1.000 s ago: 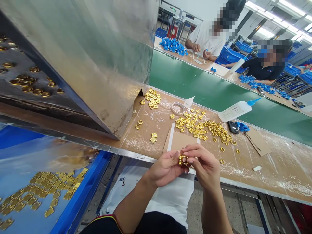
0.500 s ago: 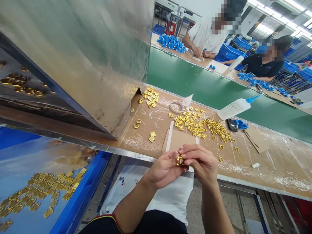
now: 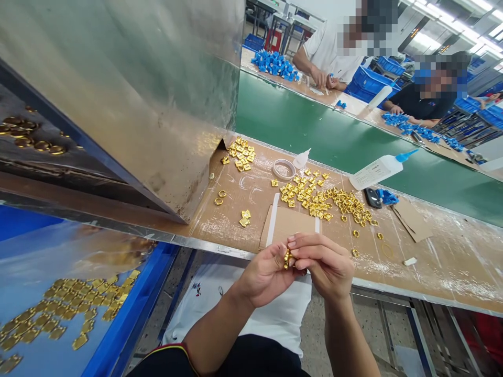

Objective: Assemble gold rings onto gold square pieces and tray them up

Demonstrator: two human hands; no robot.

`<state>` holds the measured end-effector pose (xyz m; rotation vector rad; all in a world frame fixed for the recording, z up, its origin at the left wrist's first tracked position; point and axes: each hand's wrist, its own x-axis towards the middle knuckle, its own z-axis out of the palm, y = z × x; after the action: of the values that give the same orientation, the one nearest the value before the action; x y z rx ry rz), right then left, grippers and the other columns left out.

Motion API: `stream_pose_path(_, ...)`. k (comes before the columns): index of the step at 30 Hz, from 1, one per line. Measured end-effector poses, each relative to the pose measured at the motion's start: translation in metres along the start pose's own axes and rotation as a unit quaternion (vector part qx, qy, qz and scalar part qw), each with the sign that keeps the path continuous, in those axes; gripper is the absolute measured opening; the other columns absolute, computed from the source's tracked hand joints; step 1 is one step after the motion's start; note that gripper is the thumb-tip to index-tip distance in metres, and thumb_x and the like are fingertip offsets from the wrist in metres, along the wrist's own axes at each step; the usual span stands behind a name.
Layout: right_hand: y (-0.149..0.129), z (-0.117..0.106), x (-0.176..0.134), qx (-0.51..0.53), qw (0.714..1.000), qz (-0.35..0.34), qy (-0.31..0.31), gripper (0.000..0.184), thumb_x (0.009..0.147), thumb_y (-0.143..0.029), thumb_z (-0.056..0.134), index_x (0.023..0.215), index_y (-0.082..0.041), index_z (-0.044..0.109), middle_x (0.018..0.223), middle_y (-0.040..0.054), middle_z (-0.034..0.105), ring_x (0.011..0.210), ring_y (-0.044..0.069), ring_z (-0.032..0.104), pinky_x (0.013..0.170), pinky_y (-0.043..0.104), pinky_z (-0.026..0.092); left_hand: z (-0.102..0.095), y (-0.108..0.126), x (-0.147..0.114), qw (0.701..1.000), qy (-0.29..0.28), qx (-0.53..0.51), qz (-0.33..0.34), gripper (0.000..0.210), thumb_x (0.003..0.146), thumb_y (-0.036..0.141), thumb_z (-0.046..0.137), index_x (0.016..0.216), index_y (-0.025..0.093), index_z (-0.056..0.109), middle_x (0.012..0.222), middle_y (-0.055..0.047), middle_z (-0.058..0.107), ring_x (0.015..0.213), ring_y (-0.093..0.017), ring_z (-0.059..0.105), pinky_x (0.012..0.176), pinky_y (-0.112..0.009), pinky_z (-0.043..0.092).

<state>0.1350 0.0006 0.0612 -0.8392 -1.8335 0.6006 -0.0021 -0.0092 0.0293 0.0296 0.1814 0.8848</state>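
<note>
Fingers (image 3: 319, 241) of the right hand (image 3: 332, 264) now hide most of the small gold piece (image 3: 286, 258) in the head view; a second ago its loop showed plainly between the hands. The left hand (image 3: 264, 277) pinches the piece between thumb and fingers, and the right thumb and fingers close on its other side. Both hands are still over the near edge of the table (image 3: 223, 230), just in front of the cardboard pad (image 3: 293, 226), so the piece seems to be still under handling, not finished with. The loose gold squares (image 3: 302, 192) and gold rings (image 3: 351, 207) look unchanged.

At lower left, a blue crate (image 3: 133, 314) holds flat gold plates (image 3: 68, 298), spread out on a pale lining. Beyond the leaning metal panel (image 3: 165, 104), round gold pieces (image 3: 42, 146) lie on a dark surface; whether that is a tray, I cannot tell. On the table are a large bottle (image 3: 377, 172) with a blue tip and a small white bottle (image 3: 302, 159); how full either is cannot be made out.
</note>
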Motion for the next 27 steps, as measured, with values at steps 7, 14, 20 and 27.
stream_pose_path(7,-0.0035,0.0013,0.0033,0.013,1.0,0.002,0.002,0.011,0.095,-0.028,0.071,0.095,-0.025,0.081,0.087,0.0052,0.081,0.086,0.021,0.079,0.085,0.036,0.067,0.002,-0.0013,-0.0019,1.0,0.002,-0.012,0.003,0.036,0.07,0.032,0.093,0.088,0.012,0.069,0.08,0.001,0.056,0.075,-0.01,0.052,0.078,-0.026,0.045)
stream_pose_path(14,-0.0029,0.0032,0.0027,0.0,1.0,0.009,-0.003,0.013,0.096,-0.031,0.069,0.092,-0.026,0.081,0.086,0.0058,0.081,0.085,0.023,0.079,0.083,0.038,0.067,0.0027,-0.002,-0.0038,0.999,0.009,-0.029,0.015,0.036,0.069,0.024,0.094,0.092,0.013,0.068,0.081,0.001,0.056,0.073,-0.01,0.052,0.075,-0.026,0.045)
stream_pose_path(20,-0.0011,0.0053,0.0012,0.008,1.0,0.011,-0.002,0.012,0.095,-0.029,0.07,0.095,-0.026,0.081,0.088,0.0062,0.081,0.087,0.023,0.079,0.082,0.038,0.067,0.0067,0.0002,-0.0048,0.999,0.02,-0.035,0.024,0.027,0.076,0.022,0.088,0.085,0.013,0.065,0.077,0.002,0.053,0.071,-0.01,0.052,0.075,-0.025,0.047)
stream_pose_path(27,-0.0002,0.0099,0.0091,0.024,0.999,0.033,-0.002,0.012,0.095,-0.03,0.071,0.089,-0.026,0.081,0.085,0.0049,0.081,0.084,0.022,0.079,0.08,0.036,0.067,0.0047,0.0037,-0.0044,0.998,0.041,-0.045,0.032,0.016,0.083,0.019,0.082,0.084,0.014,0.067,0.077,0.001,0.061,0.071,-0.011,0.057,0.071,-0.025,0.048)
